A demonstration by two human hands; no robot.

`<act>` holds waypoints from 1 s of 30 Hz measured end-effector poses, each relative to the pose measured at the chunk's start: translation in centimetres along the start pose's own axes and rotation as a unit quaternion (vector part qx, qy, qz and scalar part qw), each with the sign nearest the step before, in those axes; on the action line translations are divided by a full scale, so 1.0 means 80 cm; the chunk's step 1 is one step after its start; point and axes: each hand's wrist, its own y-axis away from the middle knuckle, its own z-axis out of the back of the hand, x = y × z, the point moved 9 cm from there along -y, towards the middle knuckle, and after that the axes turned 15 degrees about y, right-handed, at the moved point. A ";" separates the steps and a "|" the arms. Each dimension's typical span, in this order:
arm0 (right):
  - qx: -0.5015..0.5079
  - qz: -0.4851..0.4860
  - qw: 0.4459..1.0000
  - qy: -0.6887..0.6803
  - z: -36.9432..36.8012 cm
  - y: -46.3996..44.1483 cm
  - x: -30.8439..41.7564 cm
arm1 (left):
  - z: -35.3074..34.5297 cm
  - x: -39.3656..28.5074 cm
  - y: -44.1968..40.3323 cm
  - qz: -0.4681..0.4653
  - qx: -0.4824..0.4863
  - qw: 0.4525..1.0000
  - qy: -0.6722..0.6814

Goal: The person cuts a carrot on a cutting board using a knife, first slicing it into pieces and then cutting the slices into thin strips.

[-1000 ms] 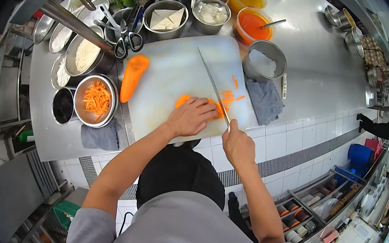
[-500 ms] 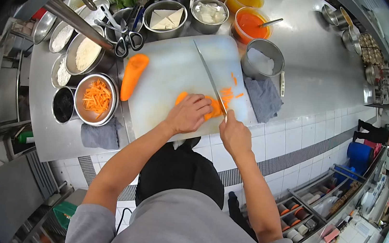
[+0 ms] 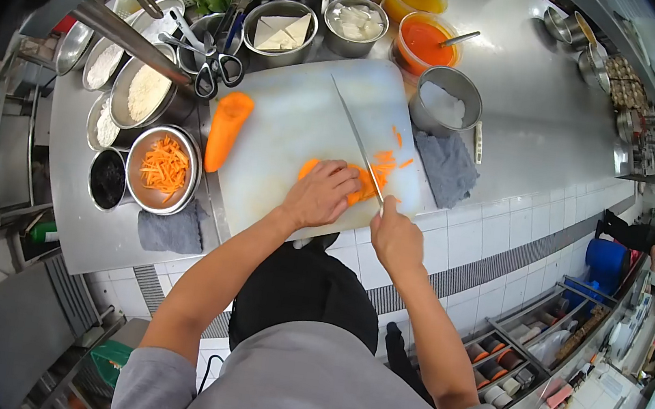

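Bright orange cut carrot (image 3: 364,183) lies on the near side of a white rectangular cutting board (image 3: 289,118), pressed down by the bare left hand (image 3: 320,194), apparently to stop it sliding; how tightly that grip closes is hidden. The right hand (image 3: 397,236) is clenched around the handle of a long, slim steel knife (image 3: 356,134), its blade slanting between the left fingers and thin orange strips (image 3: 385,158), which seems to part cut from uncut. One thick orange carrot (image 3: 228,131) rests along the board's left edge, well apart from the blade, perhaps to leave cutting room. Crumpled grey cloth (image 3: 444,170) lies just beside the right edge on the shiny steel tabletop (image 3: 533,132), presumably for wiping.
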 end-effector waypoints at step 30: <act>-0.046 0.001 0.998 -0.053 -0.013 -0.027 0.010 | 0.024 -0.013 -0.003 -0.012 -0.022 1.000 0.002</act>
